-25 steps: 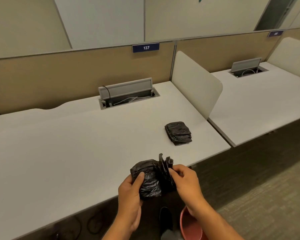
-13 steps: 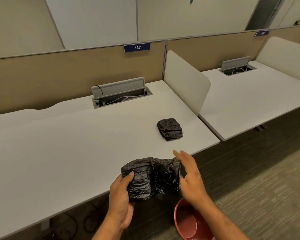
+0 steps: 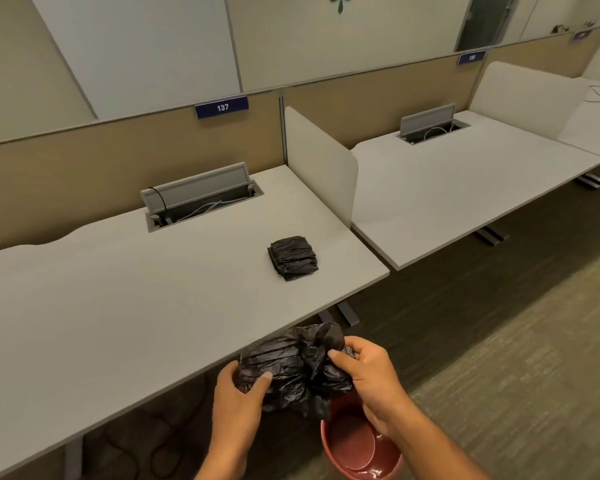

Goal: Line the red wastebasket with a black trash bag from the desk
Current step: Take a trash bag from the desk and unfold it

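Drifted off tabletop (image 3: 125, 306) edge, both grips — left hand (image 3: 238, 398), right hand (image 3: 368, 374) — clutching half-unfolded bag (image 3: 291, 368) above unlined wastebasket (image 3: 357, 448); opening, fitting left.

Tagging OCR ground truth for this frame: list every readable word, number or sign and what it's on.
"137": white digits on the blue plate mounted on the partition behind the near desk.
Second blue plate on the partition behind the next desk: three digits starting "13"; the last is too blurred to read.
Green leaf-shaped mark on the far wall: a symbol, no text.
No other text is visible.
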A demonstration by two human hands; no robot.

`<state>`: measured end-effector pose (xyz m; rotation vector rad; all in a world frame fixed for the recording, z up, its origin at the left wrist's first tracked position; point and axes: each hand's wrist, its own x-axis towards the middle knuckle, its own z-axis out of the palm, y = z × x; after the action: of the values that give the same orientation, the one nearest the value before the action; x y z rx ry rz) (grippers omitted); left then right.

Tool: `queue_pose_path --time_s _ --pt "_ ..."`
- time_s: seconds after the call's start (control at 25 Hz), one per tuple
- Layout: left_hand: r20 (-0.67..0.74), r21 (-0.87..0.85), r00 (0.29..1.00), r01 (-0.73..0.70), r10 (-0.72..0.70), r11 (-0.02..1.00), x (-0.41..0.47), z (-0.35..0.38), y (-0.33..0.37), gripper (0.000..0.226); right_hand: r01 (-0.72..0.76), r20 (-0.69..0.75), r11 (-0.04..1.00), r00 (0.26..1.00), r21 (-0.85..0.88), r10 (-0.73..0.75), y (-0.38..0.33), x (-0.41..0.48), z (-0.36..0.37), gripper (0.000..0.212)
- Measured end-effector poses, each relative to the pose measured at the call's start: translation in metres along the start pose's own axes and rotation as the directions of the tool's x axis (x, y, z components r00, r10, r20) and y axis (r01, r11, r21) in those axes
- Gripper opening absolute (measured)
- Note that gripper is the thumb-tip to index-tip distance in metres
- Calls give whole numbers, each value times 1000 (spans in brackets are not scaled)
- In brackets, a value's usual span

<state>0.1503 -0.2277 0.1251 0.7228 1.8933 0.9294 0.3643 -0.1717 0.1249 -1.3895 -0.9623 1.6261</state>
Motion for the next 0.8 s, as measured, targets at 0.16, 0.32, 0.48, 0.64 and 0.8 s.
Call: queue_pose_path --time_s 0.16,0.32,0.48,0.64,0.8 --pt "207 1 972 -117 114 993 -43 38 18 36 7 77 1000 997 -15 -6 6 -10 -26 18" --pt "239 -75 951 -182 195 980 -70 75 16 11 51 101 995 994 -87 -42 14 -17 -47 20" --pt "83 -68 989 -118 123 991 -77 93 4 23 95 57 987 994 -131 -88 19 -23 -71 14" --pt "-82 -157 996 -46 33 987 -72 93 -9 22 65 -38 987 997 -147 -71 26 -27 -96 18" --pt "3 -519 979 175 -203 837 -60 89 -7 12 -13 -175 991 984 -130 -10 29 -32 -107 15"
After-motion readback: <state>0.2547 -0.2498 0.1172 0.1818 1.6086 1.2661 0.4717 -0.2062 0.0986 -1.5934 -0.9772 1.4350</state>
